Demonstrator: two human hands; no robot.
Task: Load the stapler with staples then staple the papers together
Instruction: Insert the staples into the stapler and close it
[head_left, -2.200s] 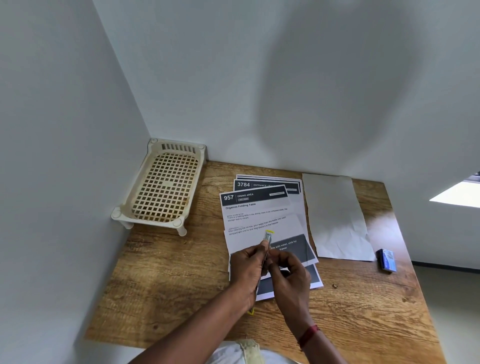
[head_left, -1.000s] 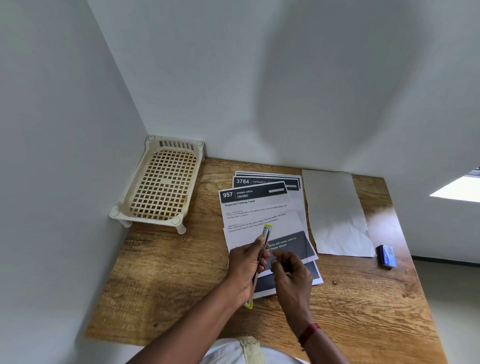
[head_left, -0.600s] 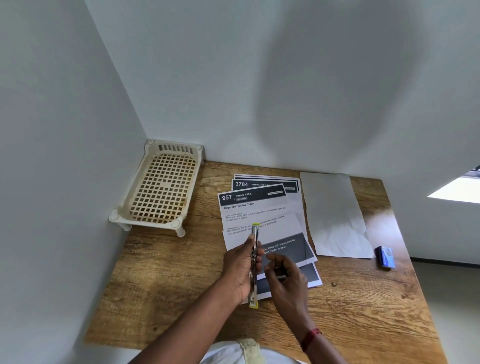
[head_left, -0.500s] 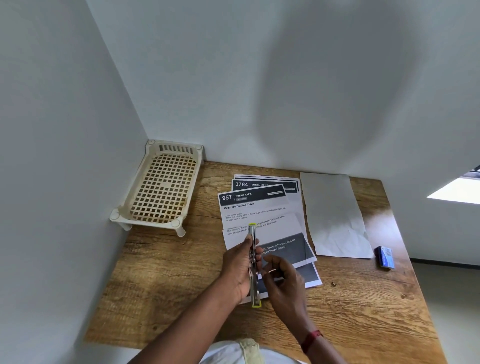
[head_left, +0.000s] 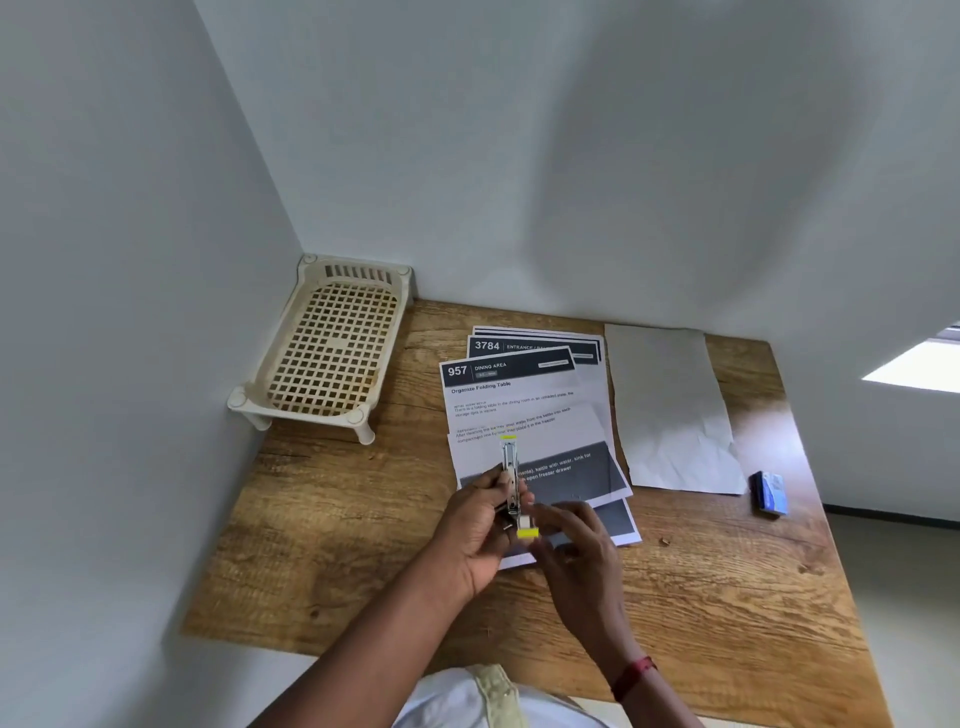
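My left hand (head_left: 475, 525) grips a slim metal stapler (head_left: 510, 470) with yellow ends, holding it lengthwise above the papers. My right hand (head_left: 576, 540) is blurred, its curled fingertips right at the stapler's near yellow end (head_left: 527, 531). Whether they pinch that end or a staple strip I cannot make out. Under both hands lies a loose pile of printed papers (head_left: 519, 395) with dark headers, fanned out on the wooden table (head_left: 322, 519). A small blue staple box (head_left: 770, 492) sits to the right.
A cream plastic lattice tray (head_left: 332, 348) on short legs stands in the back left corner against the walls. A blank creased grey-white sheet (head_left: 670, 410) lies right of the printed pile. A tiny scrap (head_left: 664, 541) lies on the wood near the papers.
The stapler has turned from tilted to lying lengthwise away from me and has dropped slightly. My right hand has moved in to its near yellow end.
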